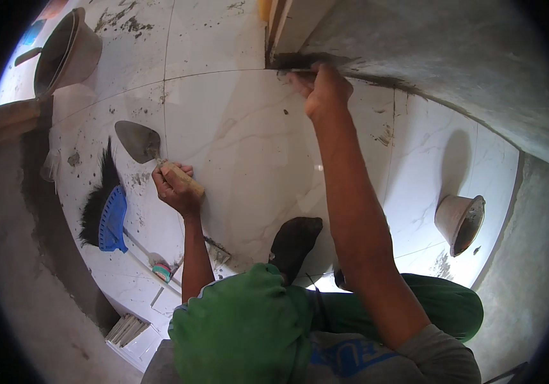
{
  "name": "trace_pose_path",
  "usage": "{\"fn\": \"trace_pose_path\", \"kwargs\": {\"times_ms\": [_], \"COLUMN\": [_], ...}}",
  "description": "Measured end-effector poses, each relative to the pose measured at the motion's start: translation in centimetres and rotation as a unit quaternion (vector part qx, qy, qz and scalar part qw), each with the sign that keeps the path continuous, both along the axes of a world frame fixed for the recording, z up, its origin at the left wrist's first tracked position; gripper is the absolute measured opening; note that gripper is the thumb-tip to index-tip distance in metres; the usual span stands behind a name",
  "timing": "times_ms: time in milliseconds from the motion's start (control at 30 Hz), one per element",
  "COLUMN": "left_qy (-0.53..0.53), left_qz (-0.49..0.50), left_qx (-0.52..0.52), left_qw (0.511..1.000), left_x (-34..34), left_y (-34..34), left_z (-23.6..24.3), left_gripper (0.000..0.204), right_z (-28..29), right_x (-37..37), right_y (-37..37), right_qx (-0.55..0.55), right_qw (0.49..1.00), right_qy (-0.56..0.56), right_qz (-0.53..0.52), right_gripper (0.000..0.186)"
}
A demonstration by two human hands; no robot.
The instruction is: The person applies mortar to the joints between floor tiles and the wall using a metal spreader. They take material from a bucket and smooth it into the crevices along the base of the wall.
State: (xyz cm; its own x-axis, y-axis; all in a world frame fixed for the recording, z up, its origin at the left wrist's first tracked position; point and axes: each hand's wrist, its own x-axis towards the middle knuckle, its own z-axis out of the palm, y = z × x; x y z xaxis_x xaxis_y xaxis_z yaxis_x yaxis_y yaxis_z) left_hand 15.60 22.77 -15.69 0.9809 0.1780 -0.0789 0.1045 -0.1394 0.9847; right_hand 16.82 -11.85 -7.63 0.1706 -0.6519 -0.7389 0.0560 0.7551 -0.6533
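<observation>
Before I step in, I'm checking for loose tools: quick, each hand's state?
Left hand: closed on a trowel by its wooden handle.
Right hand: at the foot of the wall; whether it holds anything cannot be told.

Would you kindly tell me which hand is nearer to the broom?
Left. The left hand, gripping the trowel, is just right of the broom; the right hand is farther off, by the wall.

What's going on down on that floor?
Someone's left hand holds a trowel over the pale floor tiles. The right hand is at the foot of the grey wall; what it might be holding is hard to tell. A blue broom lies to the left.
</observation>
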Motion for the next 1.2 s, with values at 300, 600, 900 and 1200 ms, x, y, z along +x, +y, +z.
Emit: {"fn": "trace_pose_path", "kwargs": {"times_ms": [300,600,900,1200], "left_qy": [-0.002,-0.001,-0.007,0.000], "left_qz": [-0.006,0.007,-0.004,-0.003], "left_qx": [0.009,0.015,0.003,-0.003], "left_qw": [1.000,1.000,1.000,1.000], "left_x": [0.1,0.2,0.2,0.2], "left_y": [0.4,-0.3,0.4,-0.1], "left_z": [-0.1,0.0,-0.5,-0.4], "left_gripper": [0.029,0.031,0.030,0.029], "right_z": [8.3,-4.2,-3.1,2.0], "right_x": [-4.9,-12.5,-5.5,-4.0], "right_y": [1.3,2.5,-0.6,-2.8], "right_qx": [-0.074,0.021,-0.004,-0.051], "right_qw": [0.989,0.987,0.995,0.991], "right_qy": [-0.129,-0.158,-0.091,-0.121], "right_qz": [-0.007,0.013,-0.043,0.019], "right_gripper": [0.038,0.035,0.027,0.026]}}
